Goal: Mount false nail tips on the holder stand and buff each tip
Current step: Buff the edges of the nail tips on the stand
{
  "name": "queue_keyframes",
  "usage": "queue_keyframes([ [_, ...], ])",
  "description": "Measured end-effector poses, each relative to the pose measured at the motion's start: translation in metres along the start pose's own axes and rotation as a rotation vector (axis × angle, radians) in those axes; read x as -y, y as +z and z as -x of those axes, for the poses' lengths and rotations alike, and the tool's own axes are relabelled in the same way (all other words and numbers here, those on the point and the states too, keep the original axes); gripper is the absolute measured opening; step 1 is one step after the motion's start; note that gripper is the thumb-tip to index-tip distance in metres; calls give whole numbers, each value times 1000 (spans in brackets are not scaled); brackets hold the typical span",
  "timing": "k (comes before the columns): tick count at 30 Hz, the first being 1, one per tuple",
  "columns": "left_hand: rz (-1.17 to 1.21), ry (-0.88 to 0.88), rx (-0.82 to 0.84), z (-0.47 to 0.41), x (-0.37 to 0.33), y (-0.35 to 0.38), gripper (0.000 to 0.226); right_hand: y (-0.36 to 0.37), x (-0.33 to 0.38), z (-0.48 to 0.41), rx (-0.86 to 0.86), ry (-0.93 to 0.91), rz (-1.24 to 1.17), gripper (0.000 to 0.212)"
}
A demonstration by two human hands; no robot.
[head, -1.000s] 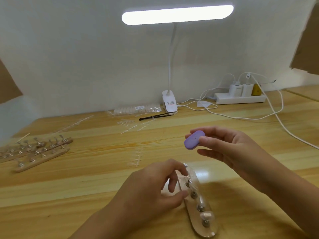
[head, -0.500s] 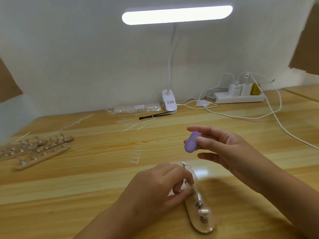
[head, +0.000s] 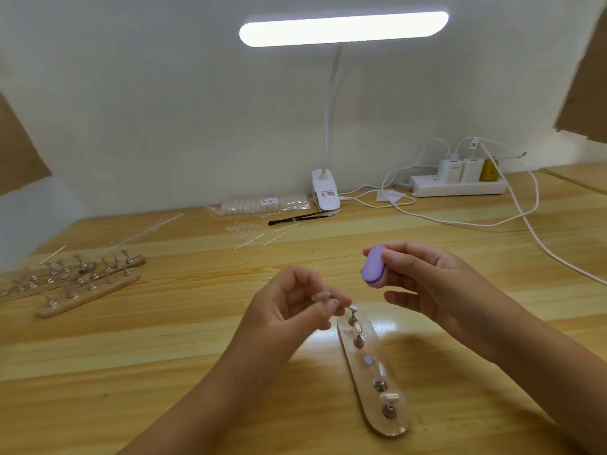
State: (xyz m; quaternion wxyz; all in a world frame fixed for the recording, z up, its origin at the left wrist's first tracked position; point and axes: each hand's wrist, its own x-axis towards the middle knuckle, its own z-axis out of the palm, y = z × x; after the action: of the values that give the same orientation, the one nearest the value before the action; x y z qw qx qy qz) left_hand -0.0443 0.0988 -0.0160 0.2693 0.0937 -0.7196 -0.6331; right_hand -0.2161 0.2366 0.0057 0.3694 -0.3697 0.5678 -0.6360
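A clear holder stand (head: 372,372) lies on the wooden table in front of me, with several metal pegs; one bare magnet spot (head: 369,360) shows in its middle. My left hand (head: 289,310) is raised just left of the stand's far end and pinches a peg carrying a nail tip (head: 323,297). Another nail tip (head: 389,397) sits on a peg near the stand's near end. My right hand (head: 427,287) hovers above the stand and grips a purple buffer block (head: 374,267) between thumb and fingers.
Wooden holder stands with pegs (head: 82,280) lie at the left. Loose nail tips and strips (head: 249,233), a bag of tips (head: 262,203), a black tool (head: 295,220), the lamp clamp (head: 325,192) and a power strip (head: 460,185) with cables line the back.
My left hand has lifted a peg with its nail tip off the stand and risen to the left. The right hand has turned the purple buffer and shifted slightly right.
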Motion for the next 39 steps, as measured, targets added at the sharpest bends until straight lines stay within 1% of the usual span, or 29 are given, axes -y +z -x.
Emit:
queue_keyframes([
  [3, 108, -135, -35, -3, 0, 1, 9, 2, -3, 0, 26, 30, -22, 32],
  [6, 97, -183, -45, -3, 0, 3, 12, 5, -5, -1, 68, 44, -32, 30],
  [8, 74, -186, -56, -4, -1, 3, 10, 7, -6, 0, 89, 39, -20, 28],
  [12, 24, -141, -44, -3, 0, 4, 4, 11, -8, 1, 95, 15, -4, 38],
  [16, -2, -139, 0, -2, 1, 6, 10, 14, -6, 3, 122, 4, 8, 29],
  [20, 4, -148, 2, -2, 4, 5, 17, 15, -7, 3, 113, 9, 21, 22],
  [25, 0, -144, -26, -3, 2, 5, 8, 13, -7, 3, 107, -2, 1, 25],
  [28, -31, -122, -18, -3, 2, 5, 8, 12, -7, 2, 90, -2, -15, 30],
  [32, -51, -123, -7, -2, 1, 6, 8, 12, -7, 2, 110, -9, 4, 29],
  [36, -65, -134, 21, -1, 2, 4, 10, 14, -7, 3, 126, -9, 25, 27],
  [39, -48, -126, 25, -1, 2, 5, 24, 14, -7, 4, 126, -4, 22, 27],
])
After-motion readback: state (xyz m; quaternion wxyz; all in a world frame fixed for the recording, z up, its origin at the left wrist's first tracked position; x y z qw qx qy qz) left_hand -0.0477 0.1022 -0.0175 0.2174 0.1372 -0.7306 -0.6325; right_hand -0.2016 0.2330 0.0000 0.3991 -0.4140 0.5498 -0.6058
